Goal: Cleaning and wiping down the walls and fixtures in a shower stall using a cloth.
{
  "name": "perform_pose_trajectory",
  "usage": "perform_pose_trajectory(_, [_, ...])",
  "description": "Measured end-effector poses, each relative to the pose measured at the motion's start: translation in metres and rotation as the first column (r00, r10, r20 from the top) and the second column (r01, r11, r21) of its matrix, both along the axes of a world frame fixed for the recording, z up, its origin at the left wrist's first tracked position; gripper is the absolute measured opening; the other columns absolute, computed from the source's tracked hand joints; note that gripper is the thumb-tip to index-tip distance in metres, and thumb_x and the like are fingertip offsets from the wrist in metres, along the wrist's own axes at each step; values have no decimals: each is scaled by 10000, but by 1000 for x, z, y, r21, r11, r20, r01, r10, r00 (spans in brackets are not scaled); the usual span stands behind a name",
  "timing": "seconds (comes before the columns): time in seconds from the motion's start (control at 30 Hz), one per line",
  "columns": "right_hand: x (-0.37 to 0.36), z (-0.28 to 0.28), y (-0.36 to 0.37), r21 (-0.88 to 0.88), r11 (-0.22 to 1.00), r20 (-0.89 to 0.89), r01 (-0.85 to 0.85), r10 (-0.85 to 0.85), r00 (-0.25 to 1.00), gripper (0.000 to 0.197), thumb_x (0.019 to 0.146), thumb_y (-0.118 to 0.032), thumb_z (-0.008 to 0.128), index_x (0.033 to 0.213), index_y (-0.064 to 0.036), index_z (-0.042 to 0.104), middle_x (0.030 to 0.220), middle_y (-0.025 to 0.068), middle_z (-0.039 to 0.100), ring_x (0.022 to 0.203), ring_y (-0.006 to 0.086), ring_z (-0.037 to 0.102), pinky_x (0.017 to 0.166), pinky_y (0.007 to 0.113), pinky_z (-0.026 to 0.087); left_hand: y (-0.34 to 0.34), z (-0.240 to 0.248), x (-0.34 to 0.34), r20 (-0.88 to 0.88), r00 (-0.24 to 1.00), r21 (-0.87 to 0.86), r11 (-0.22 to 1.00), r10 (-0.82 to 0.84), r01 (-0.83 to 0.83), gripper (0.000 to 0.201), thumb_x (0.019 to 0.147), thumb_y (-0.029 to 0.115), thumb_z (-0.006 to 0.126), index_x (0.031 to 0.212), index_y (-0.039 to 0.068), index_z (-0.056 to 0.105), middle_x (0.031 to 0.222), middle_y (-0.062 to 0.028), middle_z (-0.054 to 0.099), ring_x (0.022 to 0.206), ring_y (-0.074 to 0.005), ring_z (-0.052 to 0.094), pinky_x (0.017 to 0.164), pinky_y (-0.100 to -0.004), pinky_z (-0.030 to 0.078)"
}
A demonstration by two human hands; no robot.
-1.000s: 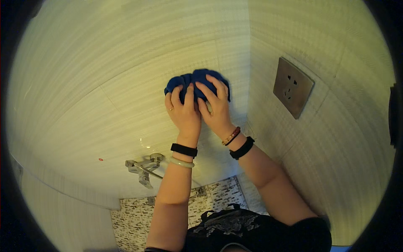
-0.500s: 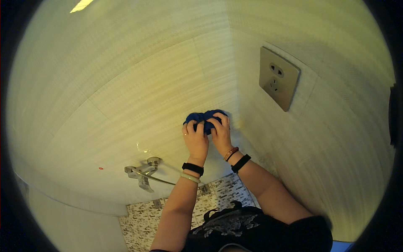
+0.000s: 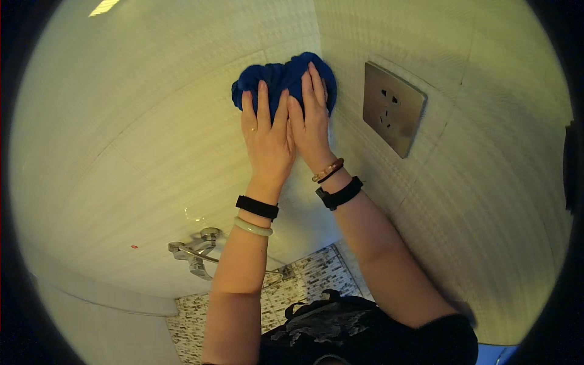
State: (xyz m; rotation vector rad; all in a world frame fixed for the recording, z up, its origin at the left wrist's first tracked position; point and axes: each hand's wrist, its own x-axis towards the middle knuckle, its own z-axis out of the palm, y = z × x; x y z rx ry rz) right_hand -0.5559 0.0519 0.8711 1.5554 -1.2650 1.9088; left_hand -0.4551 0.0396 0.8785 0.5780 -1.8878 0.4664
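A bunched blue cloth (image 3: 283, 82) lies against the pale tiled wall (image 3: 201, 121), close to the corner. My left hand (image 3: 266, 131) holds its left part to the wall, with fingers stretched upward over the fabric. Beside it, my right hand (image 3: 313, 115) presses the right part with long, nearly straight fingers. The two hands touch or almost touch at the inner sides. Both palms face the wall, so the undersides of the fingers are hidden. Black bands and bracelets circle both wrists.
A metal-framed power socket (image 3: 394, 109) is mounted on the right wall, near my right hand. Lower left, a chrome mixer tap (image 3: 198, 250) with a hose sticks out from the wall. Patterned mosaic floor (image 3: 188, 322) shows below. A small red mark (image 3: 134, 247) is on the wall.
Both hands have slid the blue cloth up the wall, slightly leftward in the picture. My arms are more extended, and my fingers, bent before, are now straighter over the cloth.
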Motion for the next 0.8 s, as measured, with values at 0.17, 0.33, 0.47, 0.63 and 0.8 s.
perform_pose_trajectory(0.17, [6,-72,-8,175,984,85,35,-50,995,498,946,-105,404,1371,115,267,1493,273,191,1349,432,259,1106,450,240,-14,-70,-3,114,990,25,996,77,-81,357,865,175,570,1215,111,606,1420,-171,400,1275,-435,355,1038,-509,317])
perform_pose_trajectory(0.33, [8,-153,-3,377,920,109,104,-155,982,476,950,-124,413,1347,115,305,1476,293,211,1309,453,307,1084,470,270,-10,-148,1,222,972,100,990,72,-96,378,839,165,576,1215,128,605,1394,-158,431,1271,-409,372,1006,-507,336])
perform_pose_trajectory(0.47, [13,-224,7,586,805,152,96,-225,962,429,943,-139,446,1274,126,385,1437,327,259,1264,467,351,1063,492,293,-3,-208,5,376,926,185,976,39,-117,377,866,187,513,1228,113,583,1359,-109,460,1247,-364,389,1025,-520,323])
perform_pose_trajectory(0.63, [14,-283,13,674,733,157,92,-264,952,335,925,-123,472,1161,116,470,1390,344,308,1229,490,368,1070,491,292,6,-262,3,568,822,239,948,37,-208,418,866,193,514,1273,107,548,1379,-104,431,1287,-352,360,1049,-517,310])
perform_pose_trajectory(0.8, [23,-312,28,699,694,380,-174,-155,912,356,928,-127,481,1212,88,462,1412,333,296,1271,458,350,1093,460,277,18,-291,9,625,781,284,935,-12,-212,450,869,154,520,1308,52,506,1393,-99,389,1337,-319,291,1075,-501,305])
